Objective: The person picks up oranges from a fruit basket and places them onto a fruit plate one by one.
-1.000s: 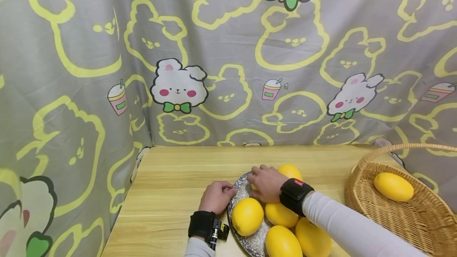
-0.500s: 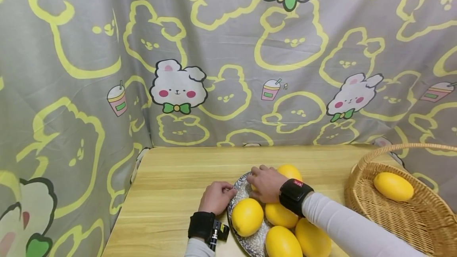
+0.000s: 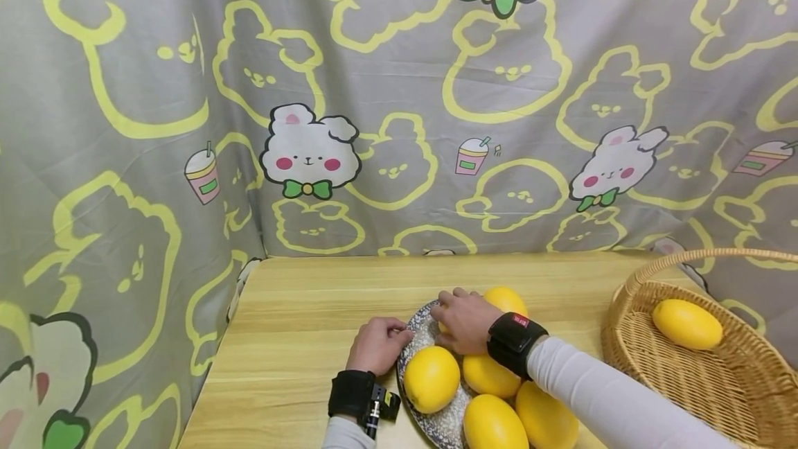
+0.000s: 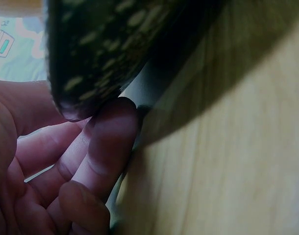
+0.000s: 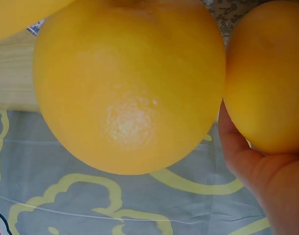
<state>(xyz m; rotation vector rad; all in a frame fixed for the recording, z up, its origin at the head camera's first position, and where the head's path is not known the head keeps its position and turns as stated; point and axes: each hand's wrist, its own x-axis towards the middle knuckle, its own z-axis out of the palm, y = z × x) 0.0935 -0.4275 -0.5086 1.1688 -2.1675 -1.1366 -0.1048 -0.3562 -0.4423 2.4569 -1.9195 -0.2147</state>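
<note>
- Your right hand (image 3: 464,321) is cupped over a lemon (image 5: 267,78) at the plate's far side, fingers curled round it; it still sits on the plate (image 3: 419,328).
- Your left hand (image 3: 377,345) pinches the plate's left rim.
- One lemon lies in the basket (image 3: 630,359), right of the plate; five others crowd the plate.
- A neighbouring lemon (image 3: 506,300) touches the gripped one.
- Surface (image 3: 299,338) left of the plate holds nothing else in view.

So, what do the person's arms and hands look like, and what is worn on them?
Both hands are bare, without gloves or rings that I can see. The left hand has a black wrist strap carrying a small black device with a yellow detail. The right hand has a black wrist strap with a small red label. Both arms wear light grey long sleeves.
</note>
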